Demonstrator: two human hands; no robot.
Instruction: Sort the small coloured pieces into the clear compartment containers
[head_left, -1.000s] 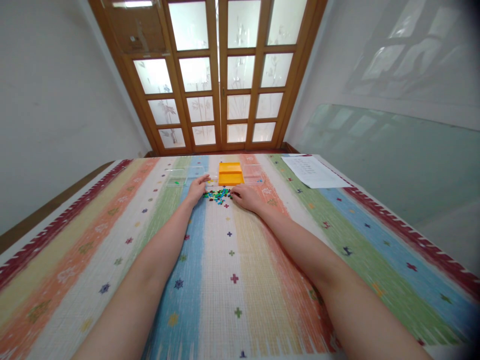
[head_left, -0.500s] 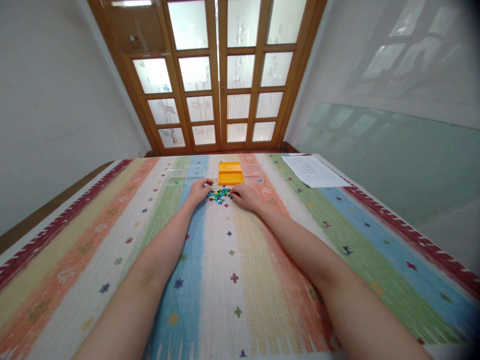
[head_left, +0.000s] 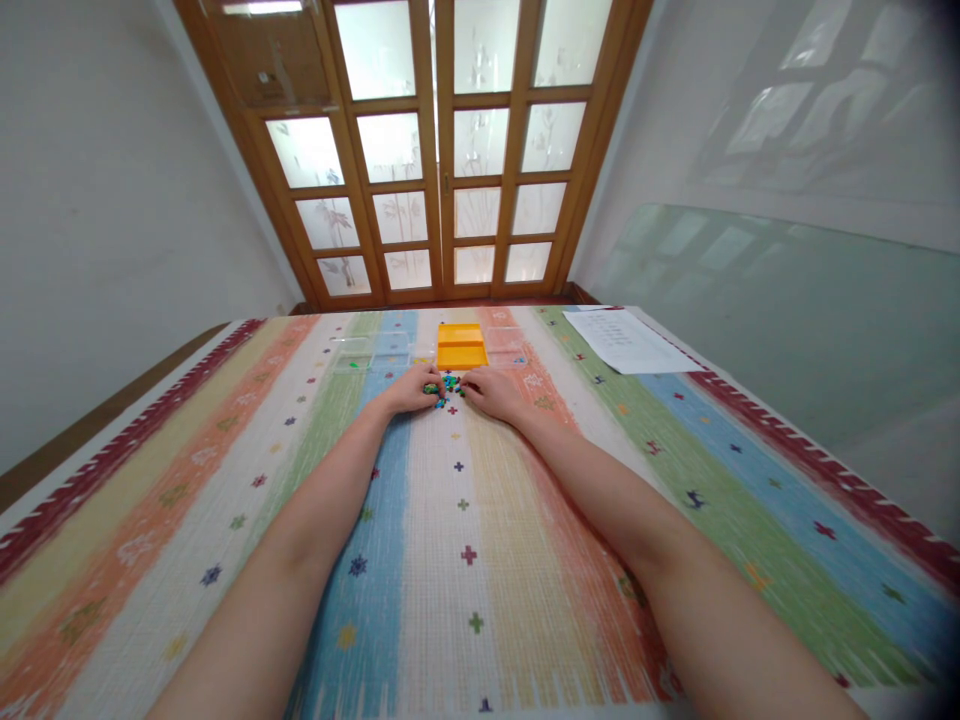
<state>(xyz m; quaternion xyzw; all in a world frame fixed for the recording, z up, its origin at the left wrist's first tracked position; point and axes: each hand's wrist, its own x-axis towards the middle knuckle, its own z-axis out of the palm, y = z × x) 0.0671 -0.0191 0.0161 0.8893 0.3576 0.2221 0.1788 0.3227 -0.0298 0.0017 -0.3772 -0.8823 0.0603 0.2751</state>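
A small heap of coloured pieces (head_left: 451, 384), mostly green, blue and dark, lies on the striped tablecloth between my two hands. My left hand (head_left: 412, 389) curls around the left part of the heap, with several pieces showing within its fingers. On the other side, my right hand (head_left: 491, 391) rests on the cloth, its bent fingertips drawn together at the heap's right edge. What those fingertips hold, if anything, is too small to make out. Just beyond the heap stands a yellow two-part tray (head_left: 462, 356).
Clear plastic trays lie left (head_left: 390, 350) and right (head_left: 510, 346) of the yellow one; a green piece (head_left: 354, 365) is in the left tray. A printed sheet (head_left: 630, 342) lies at the back right. The tablecloth (head_left: 435, 560) covers the table.
My left hand has moved right and slightly nearer, closing around pieces on the heap's left side. The heap looks narrower. My right hand has hardly moved.
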